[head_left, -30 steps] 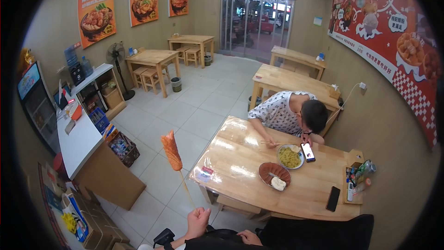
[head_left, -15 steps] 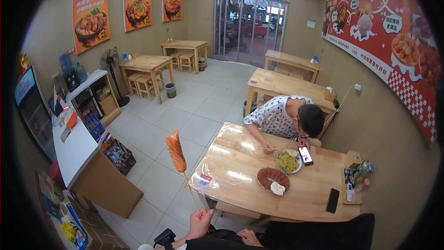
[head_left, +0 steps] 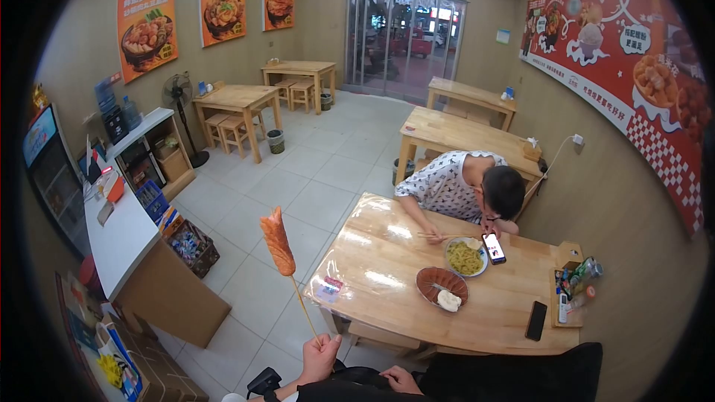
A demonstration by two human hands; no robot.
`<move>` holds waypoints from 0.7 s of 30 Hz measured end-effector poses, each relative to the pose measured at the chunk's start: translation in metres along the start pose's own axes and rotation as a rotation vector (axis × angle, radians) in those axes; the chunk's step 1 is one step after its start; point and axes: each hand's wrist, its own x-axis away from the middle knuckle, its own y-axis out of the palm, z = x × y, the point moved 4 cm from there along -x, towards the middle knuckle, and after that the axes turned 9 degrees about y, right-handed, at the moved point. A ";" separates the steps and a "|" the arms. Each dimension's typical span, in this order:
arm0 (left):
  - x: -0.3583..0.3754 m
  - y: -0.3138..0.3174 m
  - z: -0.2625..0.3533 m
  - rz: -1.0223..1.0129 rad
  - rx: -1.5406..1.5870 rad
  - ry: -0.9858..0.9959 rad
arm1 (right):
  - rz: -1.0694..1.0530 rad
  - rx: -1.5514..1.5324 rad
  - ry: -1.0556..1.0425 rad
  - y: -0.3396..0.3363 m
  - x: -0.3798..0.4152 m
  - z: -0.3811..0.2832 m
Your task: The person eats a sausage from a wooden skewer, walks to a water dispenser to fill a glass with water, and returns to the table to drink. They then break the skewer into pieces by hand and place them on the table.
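My left hand [head_left: 320, 358] is closed around the lower end of a thin wooden skewer. On the skewer is a scored, reddish-brown sausage [head_left: 278, 242], held up and leaning left, with a notched, split-looking top. It is above the floor, left of the wooden table [head_left: 372, 242]. Low in front of my body, my right hand [head_left: 403, 381] rests against dark fabric with its fingers curled together; whatever they grip, if anything, is hidden. On the table are a brown oval dish [head_left: 434, 280] with a pale piece of food [head_left: 448, 300] and a plate of yellow noodles [head_left: 465, 259].
Across the table a person [head_left: 450, 186] bends over a lit phone [head_left: 493, 249], holding chopsticks [head_left: 439, 236]. A dark phone [head_left: 535, 321] and a wooden condiment box [head_left: 558, 311] are at the right. A white counter [head_left: 123, 242] stands left, with a crate [head_left: 195, 248] beside it.
The sausage has swung slightly left and its top tilts a little more that way. My left hand has shifted slightly left and up. My right hand looks nearly unchanged.
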 end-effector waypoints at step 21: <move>0.007 -0.012 0.003 0.013 0.018 -0.007 | 0.025 0.041 0.031 0.010 0.009 0.008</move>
